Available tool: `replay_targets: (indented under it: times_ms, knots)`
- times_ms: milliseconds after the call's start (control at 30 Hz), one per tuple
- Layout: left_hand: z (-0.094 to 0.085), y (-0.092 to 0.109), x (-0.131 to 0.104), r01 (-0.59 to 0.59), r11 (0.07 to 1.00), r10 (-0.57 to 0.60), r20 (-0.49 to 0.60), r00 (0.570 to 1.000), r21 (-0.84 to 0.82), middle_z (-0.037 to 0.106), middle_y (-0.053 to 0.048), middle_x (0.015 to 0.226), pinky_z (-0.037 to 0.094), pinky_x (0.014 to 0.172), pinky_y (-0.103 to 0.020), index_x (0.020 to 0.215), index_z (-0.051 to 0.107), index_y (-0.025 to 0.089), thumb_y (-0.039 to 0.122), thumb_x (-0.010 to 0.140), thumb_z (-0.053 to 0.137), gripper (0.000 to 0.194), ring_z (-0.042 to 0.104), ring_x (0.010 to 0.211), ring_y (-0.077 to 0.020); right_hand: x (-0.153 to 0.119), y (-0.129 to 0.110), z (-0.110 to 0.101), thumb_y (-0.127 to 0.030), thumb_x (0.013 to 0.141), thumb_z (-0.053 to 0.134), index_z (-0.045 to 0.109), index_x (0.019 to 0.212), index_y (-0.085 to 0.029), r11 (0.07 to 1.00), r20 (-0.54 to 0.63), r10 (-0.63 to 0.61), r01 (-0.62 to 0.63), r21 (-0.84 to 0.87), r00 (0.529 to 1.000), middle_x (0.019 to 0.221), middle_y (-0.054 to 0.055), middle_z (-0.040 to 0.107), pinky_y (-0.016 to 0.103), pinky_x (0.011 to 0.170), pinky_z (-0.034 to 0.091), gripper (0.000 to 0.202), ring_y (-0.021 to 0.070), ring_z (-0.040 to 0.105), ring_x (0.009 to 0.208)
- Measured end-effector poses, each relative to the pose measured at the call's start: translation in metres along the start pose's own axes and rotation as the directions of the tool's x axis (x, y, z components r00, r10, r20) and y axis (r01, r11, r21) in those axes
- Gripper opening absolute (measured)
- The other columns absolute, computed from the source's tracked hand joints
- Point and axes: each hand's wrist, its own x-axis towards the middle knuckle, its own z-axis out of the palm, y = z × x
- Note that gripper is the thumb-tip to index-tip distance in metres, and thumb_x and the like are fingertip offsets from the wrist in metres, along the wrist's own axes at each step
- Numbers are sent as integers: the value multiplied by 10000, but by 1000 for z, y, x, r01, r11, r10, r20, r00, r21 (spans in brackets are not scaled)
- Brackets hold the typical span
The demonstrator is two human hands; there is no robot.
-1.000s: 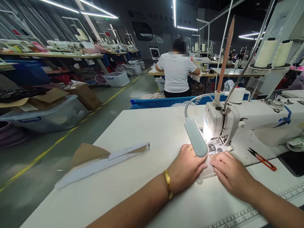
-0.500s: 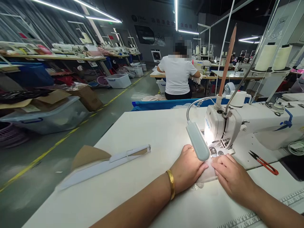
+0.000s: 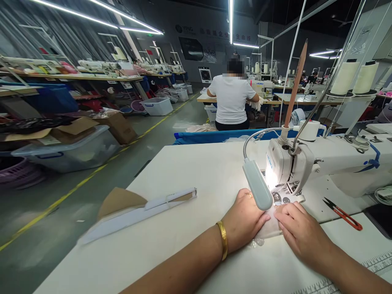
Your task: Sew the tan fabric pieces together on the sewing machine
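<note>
A small piece of sheer white fabric (image 3: 266,232) lies at the needle area of the white sewing machine (image 3: 277,161). My left hand (image 3: 241,218), with a gold bangle at the wrist, holds the fabric's left side. Its thumb lies on the cloth, while the fingertips are partly hidden behind the grey lamp head (image 3: 258,184). From the right, my right hand (image 3: 301,230) pinches the cloth close to the presser foot (image 3: 286,190), fingers bent together. Clear round bits (image 3: 257,242) show at the fabric's near edge; what they are I cannot make out.
Red-handled thread snips (image 3: 344,214) and a dark phone-like slab (image 3: 379,218) lie to the right. A ruler strip (image 3: 321,284) runs along the near right. Folded white-and-brown card (image 3: 137,212) rests on the left tabletop. A person in a white shirt (image 3: 232,100) sits ahead.
The whole view has shifted slightly, so everything sits a little lower and to the right. Both hands stay on the fabric in nearly the same place at the machine.
</note>
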Motion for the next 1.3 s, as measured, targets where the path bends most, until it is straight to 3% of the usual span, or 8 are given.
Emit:
replay_targets:
  times_ms: [400, 667, 900, 1100, 1300]
  knots:
    - [1, 1, 0, -4, 1000, 4, 8, 1000, 13, 739, -72, 1110, 498, 1000, -477, 920, 659, 199, 184, 964, 626, 58, 679, 1061, -269, 0, 0, 0, -4, 978, 422, 610, 1163, -208, 1000, -21, -8, 8, -1, 1000, 915, 57, 591, 353, 705, 472, 333, 236, 517, 822]
    - [2, 0, 1, -12, 997, 13, -14, 1000, 72, 739, -78, 1054, 489, 1006, -496, 920, 662, 203, 234, 1029, 518, 183, 670, 1029, -270, 5, 2, -2, -74, 1015, 411, 575, 862, -207, 999, 31, 27, -25, -48, 999, 860, 56, 571, 364, 693, 466, 261, 231, 504, 794]
    - [-5, 10, -9, -118, 992, 119, 20, 993, -51, 739, -42, 975, 497, 883, -401, 950, 662, 199, 160, 995, 548, 129, 685, 941, -226, 3, 3, -3, -91, 1028, 411, 624, 941, -204, 999, 19, 20, -19, -46, 1000, 899, 66, 593, 361, 709, 484, 257, 233, 533, 826]
    - [-7, 16, -11, -105, 991, 108, 28, 994, -81, 745, -30, 956, 481, 853, -392, 904, 675, 190, 148, 977, 577, 129, 680, 900, -214, 2, 3, -4, -62, 1009, 412, 665, 1046, -206, 999, 8, -22, 22, -25, 1000, 908, 69, 602, 360, 712, 508, 294, 231, 542, 837]
    - [-5, 11, -9, -95, 992, 98, 23, 995, -83, 744, -25, 955, 468, 846, -385, 895, 673, 191, 138, 968, 578, 131, 673, 892, -212, 4, 2, -4, -83, 1024, 414, 655, 960, -209, 999, 24, -11, 12, -43, 1000, 895, 69, 608, 371, 719, 517, 278, 228, 550, 833]
